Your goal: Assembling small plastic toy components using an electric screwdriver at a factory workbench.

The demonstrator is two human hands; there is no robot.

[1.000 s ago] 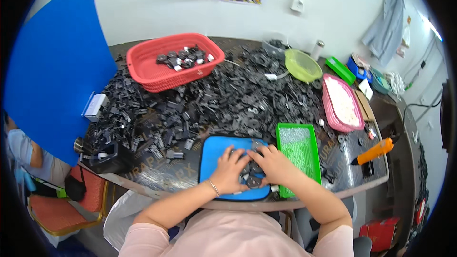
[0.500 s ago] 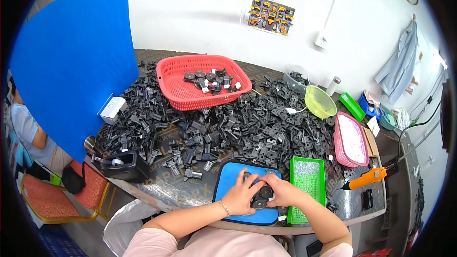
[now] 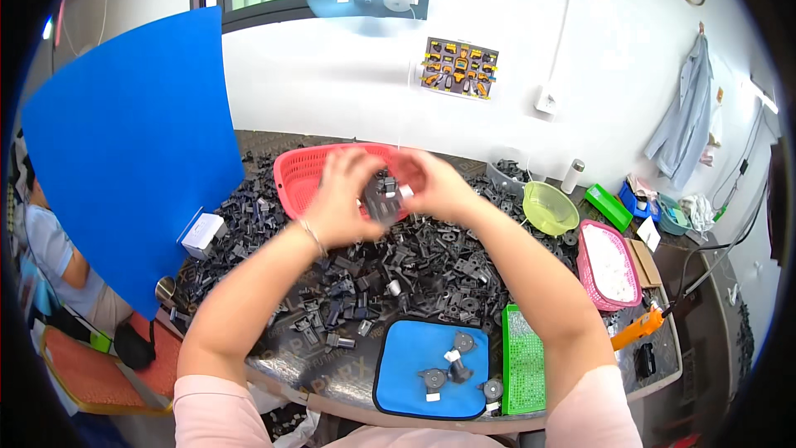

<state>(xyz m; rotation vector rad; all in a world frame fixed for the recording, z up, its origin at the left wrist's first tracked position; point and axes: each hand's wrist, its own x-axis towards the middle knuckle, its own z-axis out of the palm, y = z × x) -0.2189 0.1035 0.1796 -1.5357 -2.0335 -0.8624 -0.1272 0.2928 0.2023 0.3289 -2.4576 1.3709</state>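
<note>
Some blurred black parts [image 3: 382,202] are clasped between the left hand [image 3: 342,199] and right hand [image 3: 435,188], at the red basket [image 3: 292,181], and are not yet released; in front of that basket, a few dark pieces [image 3: 434,378] are left on the blue mat [image 3: 404,350].

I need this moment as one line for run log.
left hand, right hand: over red basket | between them: blurred dark parts, grip unclear | blue mat: grey-black pieces on it
</note>
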